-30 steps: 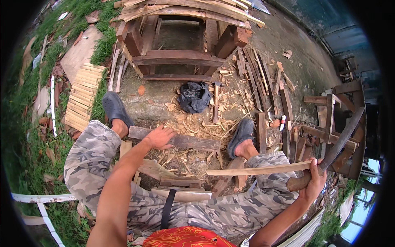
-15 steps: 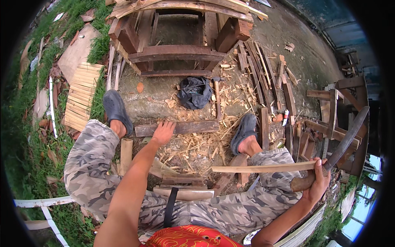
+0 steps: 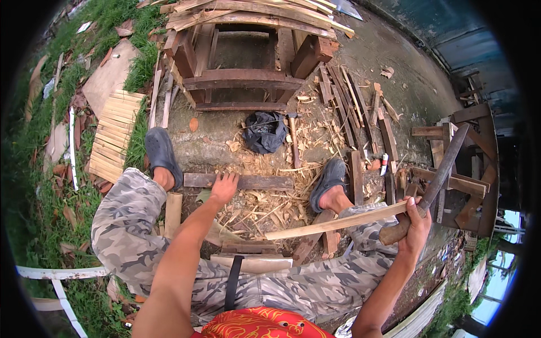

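My left hand lies across a dark, rough wooden block on the ground between my feet, its fingers curled over the far edge. At the right, my right hand is closed round the wooden handle of a machete, whose dark curved blade points up and away. The same hand pinches the end of a thin pale strip of wood, which reaches left across my right knee, its free end over the shavings.
Ahead stands a wooden frame with strips stacked on top. Near it lie a black plastic bag and a hammer. Wood shavings litter the ground. Loose lumber and a wooden stand are at the right.
My right hand has moved left and slightly up with the machete and strip; the strip's free end has shifted left and down. My left hand stays on the block.
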`<action>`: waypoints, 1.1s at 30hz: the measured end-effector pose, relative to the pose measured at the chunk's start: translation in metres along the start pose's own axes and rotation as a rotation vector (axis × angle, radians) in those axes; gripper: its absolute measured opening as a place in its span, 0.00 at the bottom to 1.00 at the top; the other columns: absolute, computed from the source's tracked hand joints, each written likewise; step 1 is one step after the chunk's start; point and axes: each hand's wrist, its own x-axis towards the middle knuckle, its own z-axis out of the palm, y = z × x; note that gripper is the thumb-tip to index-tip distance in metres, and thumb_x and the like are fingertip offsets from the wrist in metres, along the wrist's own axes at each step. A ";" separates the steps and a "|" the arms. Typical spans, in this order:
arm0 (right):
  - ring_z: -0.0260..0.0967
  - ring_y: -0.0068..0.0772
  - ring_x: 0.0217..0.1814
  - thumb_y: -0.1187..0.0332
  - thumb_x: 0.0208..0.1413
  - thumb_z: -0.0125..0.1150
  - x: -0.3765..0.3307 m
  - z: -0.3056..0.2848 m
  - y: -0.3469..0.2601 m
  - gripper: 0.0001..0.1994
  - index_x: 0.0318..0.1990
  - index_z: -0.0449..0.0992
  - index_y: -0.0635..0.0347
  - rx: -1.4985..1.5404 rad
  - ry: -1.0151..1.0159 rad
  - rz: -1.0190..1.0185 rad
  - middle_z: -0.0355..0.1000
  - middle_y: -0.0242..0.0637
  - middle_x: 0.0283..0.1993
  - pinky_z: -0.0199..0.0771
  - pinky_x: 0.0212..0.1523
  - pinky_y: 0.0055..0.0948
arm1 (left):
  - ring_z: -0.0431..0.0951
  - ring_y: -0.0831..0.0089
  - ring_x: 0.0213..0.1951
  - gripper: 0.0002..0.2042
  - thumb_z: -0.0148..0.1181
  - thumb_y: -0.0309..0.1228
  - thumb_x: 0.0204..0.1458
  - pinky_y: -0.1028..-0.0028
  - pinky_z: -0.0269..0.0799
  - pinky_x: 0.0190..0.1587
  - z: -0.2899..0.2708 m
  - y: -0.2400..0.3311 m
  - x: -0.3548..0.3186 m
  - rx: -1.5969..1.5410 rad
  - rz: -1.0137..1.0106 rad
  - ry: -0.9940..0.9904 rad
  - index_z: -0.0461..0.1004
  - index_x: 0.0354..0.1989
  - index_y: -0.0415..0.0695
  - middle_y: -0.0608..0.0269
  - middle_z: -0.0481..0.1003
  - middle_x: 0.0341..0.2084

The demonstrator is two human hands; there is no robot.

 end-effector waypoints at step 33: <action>0.76 0.38 0.37 0.76 0.60 0.62 -0.100 0.219 0.249 0.06 0.40 0.75 0.71 0.560 -0.089 0.801 0.76 0.44 0.36 0.77 0.41 0.36 | 0.61 0.71 0.19 0.37 0.29 0.70 0.61 0.72 0.58 0.30 -0.332 0.070 -0.258 -2.335 0.430 1.205 0.55 0.12 0.50 0.68 0.60 0.09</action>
